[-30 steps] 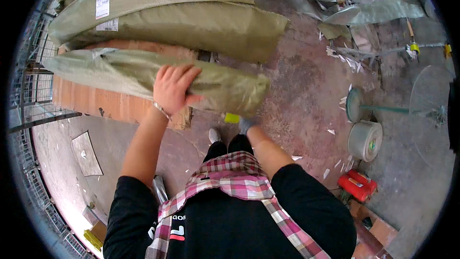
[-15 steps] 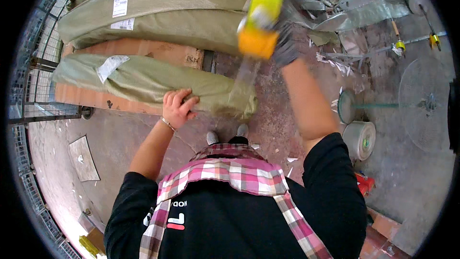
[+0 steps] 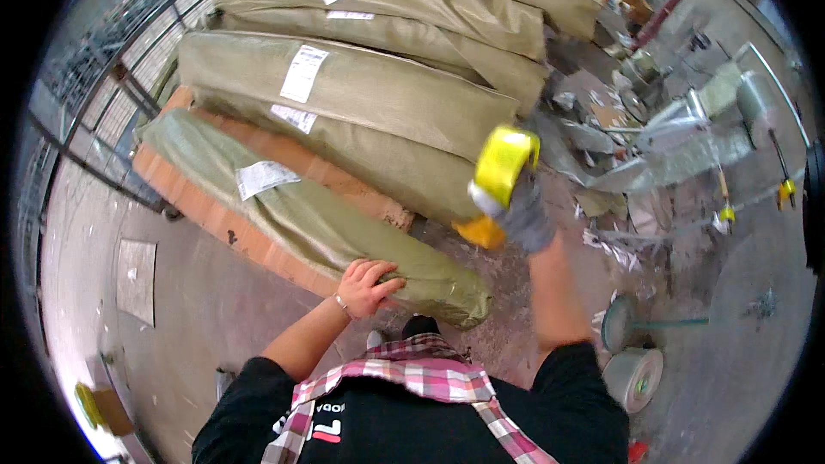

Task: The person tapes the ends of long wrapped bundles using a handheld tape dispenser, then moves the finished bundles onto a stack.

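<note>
A long bundle (image 3: 344, 236) in olive woven wrapping lies slantwise before me, a white label (image 3: 266, 178) on its far-left part. My left hand (image 3: 369, 288) rests on its near side towards the right end, fingers apart and lying on the wrapping. In its grey glove, my right hand (image 3: 528, 213) grips a tape dispenser with an orange part and a roll of bright yellow tape (image 3: 505, 163). The dispenser is held above and beyond the bundle's right end, apart from it, and is blurred. Clear tape shines on that end (image 3: 468, 301).
Several larger olive-wrapped bundles (image 3: 369, 103) lie stacked beyond. Brown board (image 3: 249, 241) lies beneath the near bundle. A wire cage (image 3: 94, 133) stands left. On the right are scraps, clear film (image 3: 687, 150), a wide tape roll (image 3: 634, 378) and a round-based stand (image 3: 617, 324).
My view has tilted farther out. My right hand has moved the dispenser away from the bundle's end; the clear strip stretched between them is no longer visible. My left hand stays on the bundle.
</note>
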Demonstrator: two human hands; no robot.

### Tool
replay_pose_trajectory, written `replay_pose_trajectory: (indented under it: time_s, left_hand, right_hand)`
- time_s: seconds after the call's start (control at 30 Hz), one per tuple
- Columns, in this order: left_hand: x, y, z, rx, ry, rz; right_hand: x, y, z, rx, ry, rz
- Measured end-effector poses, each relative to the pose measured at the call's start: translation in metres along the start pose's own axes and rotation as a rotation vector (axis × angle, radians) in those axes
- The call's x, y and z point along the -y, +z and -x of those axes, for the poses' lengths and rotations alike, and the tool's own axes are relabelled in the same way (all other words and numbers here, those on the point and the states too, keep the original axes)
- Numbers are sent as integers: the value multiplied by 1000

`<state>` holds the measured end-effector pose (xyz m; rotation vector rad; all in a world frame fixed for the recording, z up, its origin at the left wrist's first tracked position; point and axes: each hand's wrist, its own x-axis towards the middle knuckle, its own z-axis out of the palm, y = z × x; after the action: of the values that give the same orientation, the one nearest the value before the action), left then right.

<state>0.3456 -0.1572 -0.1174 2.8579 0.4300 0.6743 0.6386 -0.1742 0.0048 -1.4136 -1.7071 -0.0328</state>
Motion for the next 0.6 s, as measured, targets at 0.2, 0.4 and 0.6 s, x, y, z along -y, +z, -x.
replay_pose_trajectory:
  time_s: [0.2, 0.4, 0.6]
  left_hand:
    - [-2, 1, -24, 53, -5, 83]
    - [-7, -54, -4, 26, -374, 204]
    - [62, -49, 39, -1163, -1565, 1115]
  right_hand:
    - [-98, 39, -196, 864, -216, 889]
    - [-77, 63, -73, 192, -473, 459]
    - [-30, 45, 134, 797, 1546, -881]
